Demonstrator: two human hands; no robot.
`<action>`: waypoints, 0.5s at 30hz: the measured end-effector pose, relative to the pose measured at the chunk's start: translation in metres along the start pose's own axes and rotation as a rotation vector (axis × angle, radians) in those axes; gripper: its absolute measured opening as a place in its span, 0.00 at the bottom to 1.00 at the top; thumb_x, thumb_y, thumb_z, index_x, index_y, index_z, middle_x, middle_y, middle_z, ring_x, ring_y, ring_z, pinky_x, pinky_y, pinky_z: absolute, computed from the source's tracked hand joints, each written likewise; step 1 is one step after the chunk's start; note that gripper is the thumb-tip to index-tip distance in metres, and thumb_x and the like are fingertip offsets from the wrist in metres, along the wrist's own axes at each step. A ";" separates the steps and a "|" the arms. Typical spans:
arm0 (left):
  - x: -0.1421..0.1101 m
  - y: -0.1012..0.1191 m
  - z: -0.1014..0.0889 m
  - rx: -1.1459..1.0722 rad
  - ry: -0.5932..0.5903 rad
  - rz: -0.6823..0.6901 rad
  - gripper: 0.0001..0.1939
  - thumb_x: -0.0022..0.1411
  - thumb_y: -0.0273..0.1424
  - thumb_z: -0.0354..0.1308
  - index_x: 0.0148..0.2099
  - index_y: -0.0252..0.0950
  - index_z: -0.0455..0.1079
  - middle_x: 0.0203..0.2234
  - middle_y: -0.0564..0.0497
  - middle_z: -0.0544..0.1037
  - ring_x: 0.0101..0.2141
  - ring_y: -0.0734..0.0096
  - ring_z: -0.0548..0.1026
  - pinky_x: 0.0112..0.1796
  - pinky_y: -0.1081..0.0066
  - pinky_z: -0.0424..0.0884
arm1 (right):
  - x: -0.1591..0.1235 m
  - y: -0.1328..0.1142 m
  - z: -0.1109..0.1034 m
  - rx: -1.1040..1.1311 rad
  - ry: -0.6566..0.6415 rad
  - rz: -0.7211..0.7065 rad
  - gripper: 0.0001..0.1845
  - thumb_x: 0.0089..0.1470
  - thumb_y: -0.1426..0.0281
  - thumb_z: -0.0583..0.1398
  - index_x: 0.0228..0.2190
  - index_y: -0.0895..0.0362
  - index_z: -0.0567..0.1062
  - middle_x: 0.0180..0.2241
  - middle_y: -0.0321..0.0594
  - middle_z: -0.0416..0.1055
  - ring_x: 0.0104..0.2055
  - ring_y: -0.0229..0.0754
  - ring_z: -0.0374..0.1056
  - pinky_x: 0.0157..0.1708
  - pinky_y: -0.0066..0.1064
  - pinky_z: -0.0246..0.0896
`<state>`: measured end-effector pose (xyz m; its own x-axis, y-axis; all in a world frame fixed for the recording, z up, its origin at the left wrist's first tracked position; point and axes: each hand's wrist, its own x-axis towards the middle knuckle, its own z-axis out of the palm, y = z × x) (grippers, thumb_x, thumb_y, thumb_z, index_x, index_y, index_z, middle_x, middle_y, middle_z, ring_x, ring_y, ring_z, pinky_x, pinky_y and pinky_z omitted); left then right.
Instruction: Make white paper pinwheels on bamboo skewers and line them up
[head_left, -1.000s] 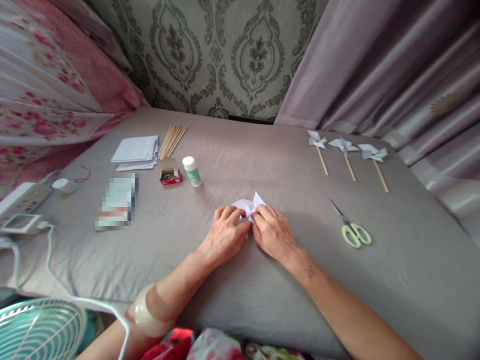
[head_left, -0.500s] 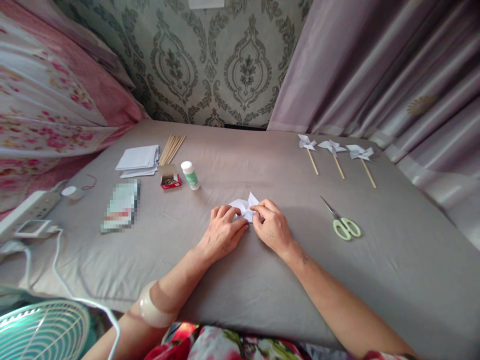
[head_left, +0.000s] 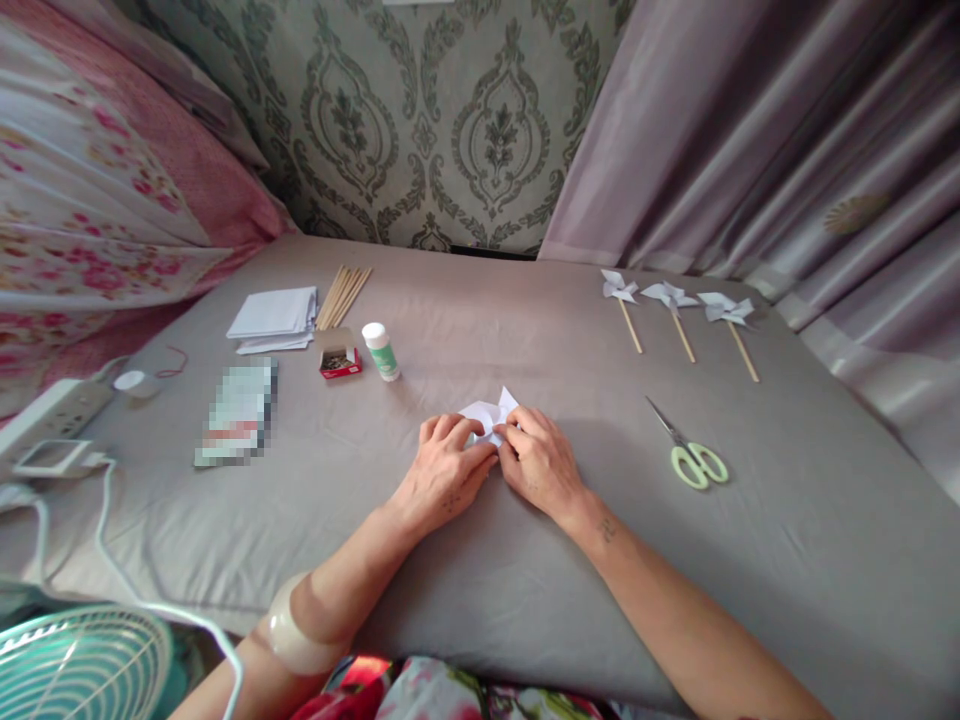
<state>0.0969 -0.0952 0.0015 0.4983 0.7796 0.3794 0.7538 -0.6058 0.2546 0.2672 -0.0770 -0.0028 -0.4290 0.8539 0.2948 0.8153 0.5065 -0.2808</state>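
A white paper pinwheel [head_left: 484, 412] with bent blades is held between both hands, just above or on the grey cloth; its lower part is hidden by fingers. My left hand [head_left: 448, 462] pinches it from the left, thumb and fingers curled at its edge. From the right, my right hand [head_left: 543, 455] presses finger and thumb on the paper near its centre. Beyond the hands stands a glue bottle [head_left: 382, 354] with a white cap. To the right lie scissors [head_left: 696, 462] with pale green handles, their blades pointing away.
Three pinwheels on sticks [head_left: 670, 297] lie at the back right. Toward the left are folded white paper [head_left: 271, 312], wooden sticks [head_left: 344, 296], a red box of small pins [head_left: 340, 361] and a blurred packet [head_left: 238, 412]. A power strip [head_left: 56, 420] and fan [head_left: 82, 665] are at the left edge.
My right hand has shifted slightly left and inward, its fingers closer to the pinwheel's centre and to my left thumb. My left hand stays nearly in place.
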 end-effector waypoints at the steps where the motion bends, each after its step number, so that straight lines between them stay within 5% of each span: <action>1: 0.000 0.000 -0.001 -0.003 0.000 -0.004 0.11 0.66 0.33 0.50 0.43 0.41 0.75 0.43 0.47 0.74 0.44 0.62 0.66 0.46 0.58 0.60 | 0.000 0.000 -0.001 -0.005 -0.008 -0.002 0.13 0.55 0.77 0.54 0.36 0.58 0.78 0.36 0.44 0.70 0.40 0.45 0.63 0.41 0.35 0.58; 15: 0.001 -0.003 -0.007 -0.062 0.065 -0.135 0.11 0.66 0.32 0.50 0.39 0.39 0.75 0.37 0.48 0.77 0.40 0.66 0.69 0.44 0.61 0.61 | 0.003 -0.004 -0.003 -0.058 -0.044 -0.037 0.13 0.56 0.77 0.53 0.36 0.58 0.77 0.34 0.44 0.71 0.40 0.46 0.63 0.39 0.37 0.57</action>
<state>0.0922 -0.0934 0.0078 0.3640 0.8439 0.3941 0.7832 -0.5064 0.3608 0.2636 -0.0772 0.0022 -0.4746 0.8401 0.2628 0.8194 0.5307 -0.2168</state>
